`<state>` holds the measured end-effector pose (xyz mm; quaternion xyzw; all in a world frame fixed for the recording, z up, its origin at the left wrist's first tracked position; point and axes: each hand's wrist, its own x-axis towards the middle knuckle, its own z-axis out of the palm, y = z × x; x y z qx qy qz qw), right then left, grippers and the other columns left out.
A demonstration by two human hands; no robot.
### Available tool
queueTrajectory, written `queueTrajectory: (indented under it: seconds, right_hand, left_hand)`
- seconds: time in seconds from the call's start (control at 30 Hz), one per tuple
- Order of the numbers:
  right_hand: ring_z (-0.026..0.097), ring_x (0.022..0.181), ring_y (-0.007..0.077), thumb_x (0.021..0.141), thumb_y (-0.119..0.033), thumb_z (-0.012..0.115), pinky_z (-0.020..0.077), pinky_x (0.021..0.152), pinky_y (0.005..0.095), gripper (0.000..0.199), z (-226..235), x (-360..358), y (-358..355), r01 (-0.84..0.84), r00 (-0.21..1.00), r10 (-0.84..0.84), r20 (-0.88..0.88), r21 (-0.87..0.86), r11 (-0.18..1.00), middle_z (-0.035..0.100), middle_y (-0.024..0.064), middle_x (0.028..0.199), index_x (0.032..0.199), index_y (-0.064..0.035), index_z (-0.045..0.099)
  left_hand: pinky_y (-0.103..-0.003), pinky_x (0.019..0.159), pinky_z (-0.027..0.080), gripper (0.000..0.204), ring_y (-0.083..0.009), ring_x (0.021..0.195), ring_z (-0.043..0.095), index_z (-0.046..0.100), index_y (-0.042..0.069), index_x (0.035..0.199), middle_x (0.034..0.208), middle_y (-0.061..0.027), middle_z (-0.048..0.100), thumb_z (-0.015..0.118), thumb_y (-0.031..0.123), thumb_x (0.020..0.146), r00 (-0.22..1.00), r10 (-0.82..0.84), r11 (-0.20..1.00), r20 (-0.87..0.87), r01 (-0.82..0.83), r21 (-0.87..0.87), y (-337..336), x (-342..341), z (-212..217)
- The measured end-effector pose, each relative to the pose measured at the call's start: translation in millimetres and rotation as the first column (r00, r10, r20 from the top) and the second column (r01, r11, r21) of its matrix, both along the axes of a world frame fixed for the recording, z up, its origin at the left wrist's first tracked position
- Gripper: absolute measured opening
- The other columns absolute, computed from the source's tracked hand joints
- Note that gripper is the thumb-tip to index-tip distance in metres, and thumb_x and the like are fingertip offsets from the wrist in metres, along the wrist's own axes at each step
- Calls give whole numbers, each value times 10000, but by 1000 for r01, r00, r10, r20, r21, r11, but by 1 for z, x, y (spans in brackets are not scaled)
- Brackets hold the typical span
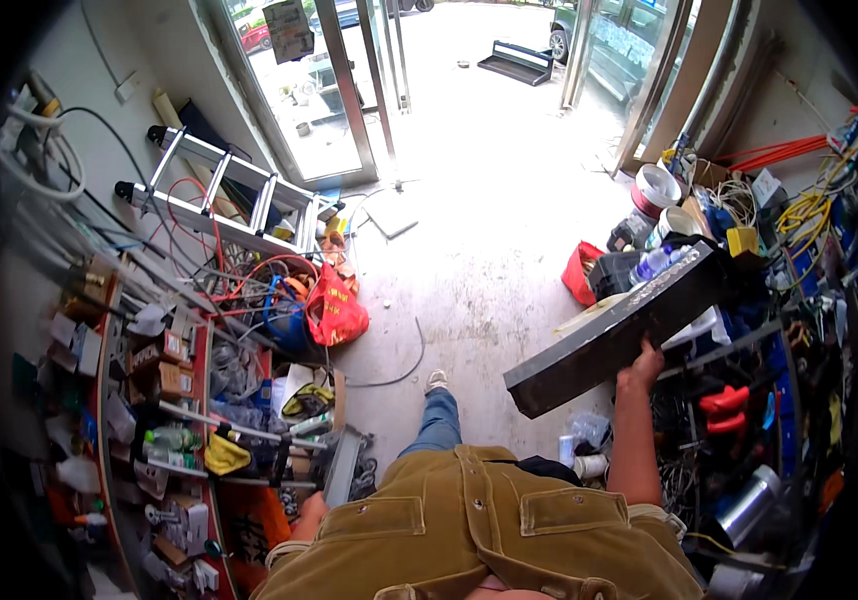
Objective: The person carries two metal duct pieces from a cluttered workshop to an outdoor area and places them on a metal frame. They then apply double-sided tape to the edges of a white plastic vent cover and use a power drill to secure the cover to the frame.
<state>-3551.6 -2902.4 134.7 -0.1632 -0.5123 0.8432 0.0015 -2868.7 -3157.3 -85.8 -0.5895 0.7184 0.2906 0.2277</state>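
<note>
Right hand (642, 362) grips the underside of a long grey metal channel (617, 332), raised slantwise above the cluttered right-hand shelving (749, 340) to clear it; left hand hidden behind the tan jacket (469, 520), state indeterminable.

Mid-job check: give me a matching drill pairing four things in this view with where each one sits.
Things:
1. long dark grey metal channel
2. aluminium folding ladder
3. red plastic bag
4. right hand

Places:
A. lying by the left wall, near the glass door
B. gripping the channel's lower edge
C. held up slanting on the right
D. on the floor left of centre

Pairs: 1-C, 2-A, 3-D, 4-B
</note>
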Motion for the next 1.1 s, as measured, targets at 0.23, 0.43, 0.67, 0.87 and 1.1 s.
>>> queueTrajectory:
  seconds: [0.23,0.43,0.67,0.87,1.1]
  right_hand:
    - [617,957,303,884,-80,532,513,839,414,290,-13,-230,-142,43,998,-45,-34,-47,998,602,155,1104,1150,33,552]
    - [609,953,301,872,-105,572,508,834,437,333,7,-376,-208,179,983,-181,12,95,979,595,148,1114,1180,19,541]
    - [604,945,286,855,-110,603,521,791,428,325,-16,-618,-282,268,964,-253,-88,310,912,595,146,1106,1154,13,564]
    - [602,906,265,847,-134,629,525,763,417,315,0,-830,-398,167,985,-127,-117,462,871,603,136,1067,1111,29,574]
    - [618,851,279,837,-128,636,533,746,425,310,-18,-1043,-576,157,987,-152,-55,111,981,614,136,1025,1095,35,580]
  left_hand:
    - [-441,871,460,361,-365,1067,560,600,68,1113,1137,-203,595,558,202,781,951,-172,970,258,117,214,-214,-242,-54]
    - [-433,909,447,461,-369,1060,566,528,90,1225,1104,-245,594,474,61,769,940,-338,936,-37,332,-120,-415,-539,-1]
    - [-447,863,460,464,-390,1009,581,487,103,1248,1057,-260,601,478,82,784,939,-282,949,-197,243,-200,-539,-836,12]
    - [-444,867,449,483,-395,1038,554,503,53,1230,1086,-269,579,521,105,750,973,-175,982,-150,162,-98,-604,-968,27]
    - [-419,862,475,370,-367,1015,593,607,11,1085,1061,-236,614,582,108,728,967,-159,980,198,130,152,-689,-1029,-69]
